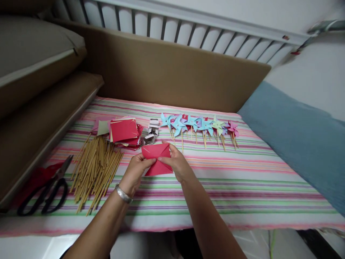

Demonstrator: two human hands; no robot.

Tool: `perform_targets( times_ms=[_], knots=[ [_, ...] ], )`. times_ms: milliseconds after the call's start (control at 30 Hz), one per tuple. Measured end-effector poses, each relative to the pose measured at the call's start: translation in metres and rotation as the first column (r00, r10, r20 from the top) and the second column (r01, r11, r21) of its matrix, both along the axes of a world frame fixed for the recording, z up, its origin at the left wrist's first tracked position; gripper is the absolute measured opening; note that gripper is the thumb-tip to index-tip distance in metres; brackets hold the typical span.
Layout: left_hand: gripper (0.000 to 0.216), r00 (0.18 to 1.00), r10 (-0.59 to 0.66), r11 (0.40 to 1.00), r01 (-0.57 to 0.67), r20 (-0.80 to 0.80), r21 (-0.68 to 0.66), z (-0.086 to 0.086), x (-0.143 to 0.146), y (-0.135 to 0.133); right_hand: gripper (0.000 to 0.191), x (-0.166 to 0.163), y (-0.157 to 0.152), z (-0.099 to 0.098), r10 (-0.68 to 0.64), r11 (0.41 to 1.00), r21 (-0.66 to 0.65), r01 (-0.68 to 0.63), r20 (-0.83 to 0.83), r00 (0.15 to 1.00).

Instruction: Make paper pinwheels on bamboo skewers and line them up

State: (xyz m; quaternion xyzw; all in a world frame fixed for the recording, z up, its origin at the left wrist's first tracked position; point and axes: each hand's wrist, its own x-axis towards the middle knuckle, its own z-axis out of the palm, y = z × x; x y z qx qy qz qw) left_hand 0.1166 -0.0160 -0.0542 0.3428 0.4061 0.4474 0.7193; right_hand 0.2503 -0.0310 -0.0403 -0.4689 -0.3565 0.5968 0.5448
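Observation:
Both my hands hold a red paper square (157, 158) just above the striped cloth (242, 180). My left hand (137, 172) pinches its left edge, thumb on top; a silver bangle sits on that wrist. My right hand (176, 163) grips its right side, fingers folding over the top corner. The paper's upper part is bent over into a flap. A stack of red paper squares (125, 131) lies just behind my left hand.
A heap of bamboo sticks (95, 169) lies left of my hands, black scissors (44, 192) further left. Several finished paper pinwheels (198, 126) line the back. Small grey-white pieces (152, 131) sit by the stack. A brown board stands behind, a blue cushion (296, 133) at right.

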Motion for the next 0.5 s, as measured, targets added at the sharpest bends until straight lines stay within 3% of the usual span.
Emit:
perform_targets(
  times_ms=[100, 167, 233, 300, 400, 500],
  knots=[
    [0.024, 0.996, -0.024, 0.998, 0.029, 0.087, -0.054, -0.003, 0.000, 0.001, 0.048, -0.002, 0.001, -0.004, 0.002, 0.999, 0.043, -0.001, -0.010, 1.000],
    [0.023, 0.993, 0.021, 0.997, -0.013, 0.114, -0.071, -0.003, -0.003, 0.004, 0.053, -0.001, 0.001, -0.007, -0.015, 0.999, 0.037, 0.013, 0.064, 0.998],
    [0.022, 0.990, 0.098, 0.993, -0.090, 0.103, -0.079, -0.001, -0.009, 0.008, 0.058, 0.001, 0.001, -0.007, -0.090, 0.995, 0.066, 0.077, 0.226, 0.970],
    [0.021, 0.982, 0.171, 0.983, -0.164, 0.082, -0.082, 0.001, -0.017, 0.014, 0.051, 0.005, -0.002, -0.005, -0.172, 0.974, 0.210, 0.087, 0.435, 0.884],
    [0.024, 0.970, 0.230, 0.971, -0.223, 0.078, -0.091, 0.005, -0.031, 0.021, 0.038, 0.007, -0.008, -0.001, -0.211, 0.875, 0.447, -0.187, 0.698, 0.684],
    [0.024, 0.961, 0.264, 0.961, -0.256, 0.077, -0.104, 0.010, -0.039, 0.024, 0.036, 0.003, -0.012, 0.000, -0.215, 0.787, 0.459, -0.412, 0.830, 0.515]
  ],
)
